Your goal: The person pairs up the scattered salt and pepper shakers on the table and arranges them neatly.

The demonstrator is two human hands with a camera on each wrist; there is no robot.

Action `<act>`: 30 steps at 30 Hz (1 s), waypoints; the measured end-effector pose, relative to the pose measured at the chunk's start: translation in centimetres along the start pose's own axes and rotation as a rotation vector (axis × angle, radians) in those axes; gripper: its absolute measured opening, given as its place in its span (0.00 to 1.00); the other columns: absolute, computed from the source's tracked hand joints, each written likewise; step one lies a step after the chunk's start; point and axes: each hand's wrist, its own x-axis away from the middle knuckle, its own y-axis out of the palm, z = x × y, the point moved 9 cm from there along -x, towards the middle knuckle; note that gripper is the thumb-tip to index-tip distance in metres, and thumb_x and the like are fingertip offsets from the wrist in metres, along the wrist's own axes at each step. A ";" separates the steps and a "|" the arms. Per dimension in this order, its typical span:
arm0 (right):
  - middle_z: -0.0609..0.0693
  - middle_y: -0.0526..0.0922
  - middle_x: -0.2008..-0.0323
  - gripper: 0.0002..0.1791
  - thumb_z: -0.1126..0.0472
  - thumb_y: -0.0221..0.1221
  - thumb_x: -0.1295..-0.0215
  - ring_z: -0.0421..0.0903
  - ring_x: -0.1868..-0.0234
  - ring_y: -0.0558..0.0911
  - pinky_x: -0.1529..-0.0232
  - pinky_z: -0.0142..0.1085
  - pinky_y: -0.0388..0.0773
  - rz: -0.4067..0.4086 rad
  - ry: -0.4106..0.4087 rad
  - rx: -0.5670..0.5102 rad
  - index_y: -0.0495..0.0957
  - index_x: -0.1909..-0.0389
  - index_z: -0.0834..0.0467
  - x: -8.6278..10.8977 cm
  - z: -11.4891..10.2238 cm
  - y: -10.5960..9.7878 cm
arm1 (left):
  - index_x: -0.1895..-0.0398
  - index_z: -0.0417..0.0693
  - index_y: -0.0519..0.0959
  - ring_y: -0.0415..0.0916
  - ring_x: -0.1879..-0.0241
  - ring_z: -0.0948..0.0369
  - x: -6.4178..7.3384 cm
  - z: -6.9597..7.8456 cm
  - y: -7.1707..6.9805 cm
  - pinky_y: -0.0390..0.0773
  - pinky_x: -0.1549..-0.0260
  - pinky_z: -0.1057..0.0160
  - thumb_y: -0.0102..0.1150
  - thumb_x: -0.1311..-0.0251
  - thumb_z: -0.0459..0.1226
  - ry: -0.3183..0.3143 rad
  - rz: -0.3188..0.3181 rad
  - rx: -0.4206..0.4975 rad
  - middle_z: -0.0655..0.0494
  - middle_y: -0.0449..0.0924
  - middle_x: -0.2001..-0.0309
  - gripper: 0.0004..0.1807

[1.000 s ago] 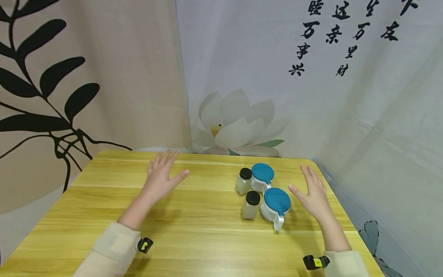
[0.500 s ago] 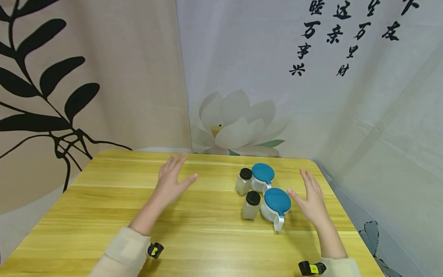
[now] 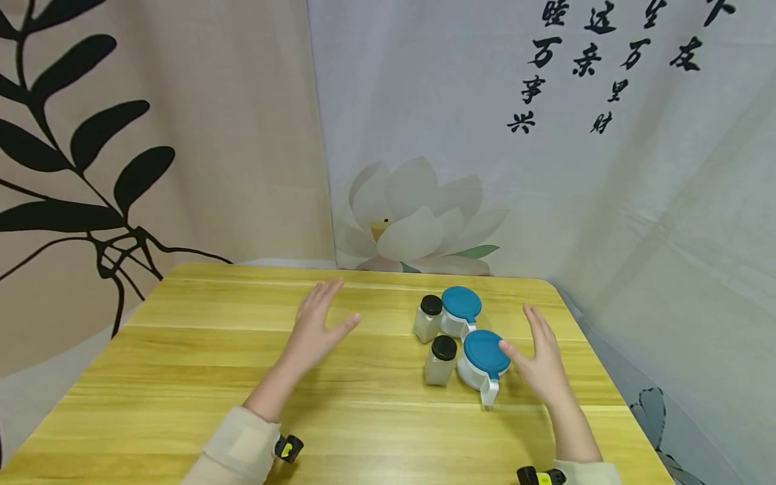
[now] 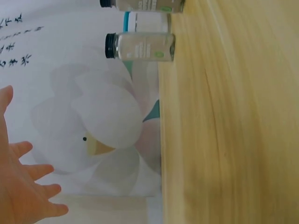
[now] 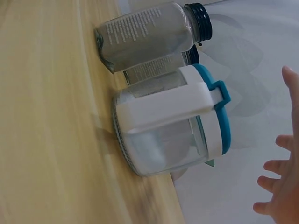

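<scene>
My left hand [image 3: 316, 328] hovers over the middle of the table, fingers straight and thumb spread, holding nothing. To the right, my right hand [image 3: 541, 364] is also spread, its thumb overlapping the blue lid of the nearer jar [image 3: 485, 353] in the head view. That jar is clear with a white collar and handle [image 5: 163, 107]. A second blue-lidded jar [image 3: 461, 306] stands behind it. Two square clear bottles with black caps, a nearer one [image 3: 440, 364] and a farther one [image 3: 428, 322], stand upright just left of the jars. Printed text shows on the nearer bottle [image 5: 145, 35] in the right wrist view.
The wooden table [image 3: 182, 377] ends at a back edge against a cloth backdrop [image 3: 412, 135] with a printed lotus and dark characters. Another cloth [image 3: 242, 135] with black leaves hangs at the left. Each wrist wears a small black camera [image 3: 289, 448].
My left hand has moved right and nearer to me, toward the bottles. My right hand has shifted slightly left and nearer, its thumb now overlapping the nearer jar's lid. The jars and bottles have stayed put.
</scene>
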 end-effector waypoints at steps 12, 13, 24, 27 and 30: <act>0.63 0.46 0.27 0.47 0.52 0.63 0.38 0.68 0.30 0.47 0.44 0.73 0.48 0.000 -0.003 -0.061 0.46 0.24 0.54 0.7 0.3 0.8 | 0.26 0.50 0.55 0.44 0.29 0.46 0.5 0.5 1.9 0.48 0.39 0.35 0.60 0.39 0.51 0.024 0.007 0.059 0.51 0.49 0.26 0.41; 0.63 0.46 0.27 0.47 0.52 0.63 0.38 0.68 0.30 0.47 0.44 0.73 0.48 -0.001 -0.002 -0.062 0.46 0.24 0.54 0.7 0.3 0.8 | 0.26 0.51 0.55 0.44 0.29 0.46 0.5 0.5 2.0 0.49 0.38 0.35 0.61 0.39 0.51 0.025 0.006 0.062 0.51 0.50 0.26 0.41; 0.62 0.48 0.28 0.47 0.53 0.64 0.38 0.66 0.30 0.49 0.43 0.71 0.50 0.001 0.003 -0.066 0.48 0.25 0.56 1.4 0.8 1.4 | 0.27 0.51 0.57 0.45 0.29 0.47 0.8 0.6 3.8 0.49 0.37 0.38 0.62 0.39 0.50 0.025 0.001 0.096 0.52 0.53 0.28 0.40; 0.63 0.48 0.28 0.47 0.52 0.64 0.38 0.67 0.30 0.49 0.43 0.71 0.50 -0.006 0.011 -0.071 0.47 0.25 0.55 1.5 1.0 1.6 | 0.27 0.50 0.57 0.46 0.29 0.48 0.9 0.7 4.4 0.50 0.37 0.39 0.62 0.39 0.50 0.031 -0.004 0.108 0.52 0.53 0.28 0.41; 0.63 0.48 0.27 0.47 0.51 0.64 0.38 0.67 0.30 0.49 0.43 0.71 0.50 -0.017 0.023 -0.076 0.47 0.25 0.55 1.6 1.3 1.7 | 0.27 0.50 0.58 0.47 0.29 0.47 0.9 0.7 5.0 0.51 0.37 0.39 0.61 0.40 0.53 0.028 -0.010 0.115 0.52 0.54 0.28 0.41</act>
